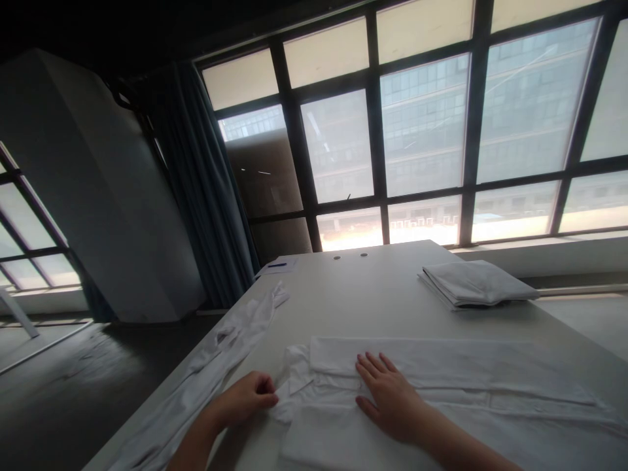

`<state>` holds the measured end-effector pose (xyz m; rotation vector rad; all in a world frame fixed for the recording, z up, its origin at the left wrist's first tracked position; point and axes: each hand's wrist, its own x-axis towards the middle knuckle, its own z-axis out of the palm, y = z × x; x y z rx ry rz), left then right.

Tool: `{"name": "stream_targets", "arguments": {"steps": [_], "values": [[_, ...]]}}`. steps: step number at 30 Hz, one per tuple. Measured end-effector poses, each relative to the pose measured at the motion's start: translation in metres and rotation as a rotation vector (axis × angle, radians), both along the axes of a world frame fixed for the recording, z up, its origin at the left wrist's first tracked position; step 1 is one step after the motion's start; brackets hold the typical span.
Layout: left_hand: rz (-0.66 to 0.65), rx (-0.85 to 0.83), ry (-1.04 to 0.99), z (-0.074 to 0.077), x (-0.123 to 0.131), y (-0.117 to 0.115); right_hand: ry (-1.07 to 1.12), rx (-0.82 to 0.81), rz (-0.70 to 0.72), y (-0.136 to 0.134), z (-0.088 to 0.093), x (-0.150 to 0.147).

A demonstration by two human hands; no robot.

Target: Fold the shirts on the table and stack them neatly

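A white shirt lies spread lengthwise across the near part of the table, its collar end toward the left and its sides folded in toward the middle. My left hand is closed, thumb and fingers pinching the cloth at the collar end's corner. Flat on the upper part of the shirt rests my right hand, fingers stretched out and slightly spread, palm down. The shirt's right end runs toward the frame's edge, and my right forearm covers part of it.
A second white garment lies crumpled along the table's left edge. Folded white cloth sits at the right. Paper with a dark blue pen lies at the far left corner of the white table. Beyond stand windows and a blue curtain.
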<state>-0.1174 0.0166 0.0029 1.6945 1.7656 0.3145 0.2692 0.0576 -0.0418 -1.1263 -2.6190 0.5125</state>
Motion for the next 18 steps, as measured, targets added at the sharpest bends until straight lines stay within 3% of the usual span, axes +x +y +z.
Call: {"name": "stream_targets", "arguments": {"steps": [6, 18], "values": [[0.002, -0.046, 0.029, -0.0109, -0.0086, 0.0019, 0.003, -0.003, -0.003, -0.0015, 0.0034, 0.0002], [0.034, -0.111, 0.173, -0.0021, -0.0054, -0.0072, 0.011, 0.017, 0.027, -0.0008, -0.0040, 0.0001]]}}
